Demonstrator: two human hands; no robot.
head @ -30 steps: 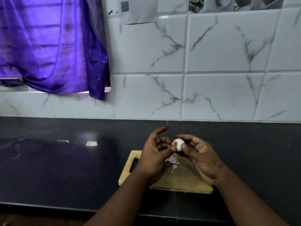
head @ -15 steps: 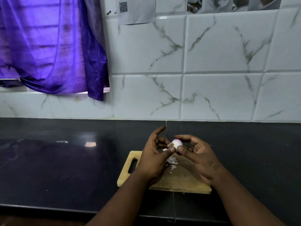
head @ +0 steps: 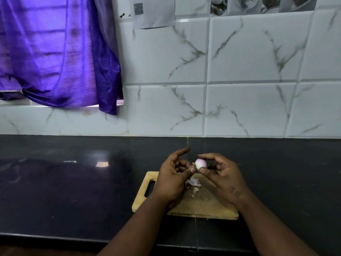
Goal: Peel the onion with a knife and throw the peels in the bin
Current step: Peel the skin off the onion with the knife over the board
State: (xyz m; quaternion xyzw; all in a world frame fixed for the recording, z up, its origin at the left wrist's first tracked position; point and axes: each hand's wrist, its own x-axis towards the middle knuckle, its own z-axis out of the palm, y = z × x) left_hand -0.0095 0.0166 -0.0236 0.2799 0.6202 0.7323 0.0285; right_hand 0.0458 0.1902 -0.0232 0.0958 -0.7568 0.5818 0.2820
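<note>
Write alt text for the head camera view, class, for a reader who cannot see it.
Two bare hands hold a small, mostly peeled onion above a wooden cutting board: the right hand grips it while the left hand picks at one end. Loose peels lie on the board, which sits on a black countertop before a marbled tile wall.

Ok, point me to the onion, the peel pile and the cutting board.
onion (head: 201,164), head view, its pale rounded side.
peel pile (head: 192,182), head view, middle of the scraps.
cutting board (head: 203,207), head view, bare wood near the front.

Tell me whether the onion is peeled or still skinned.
Mostly peeled: the onion shows smooth pale flesh, one brown scrap left at its end; peels lie on the board.
</note>
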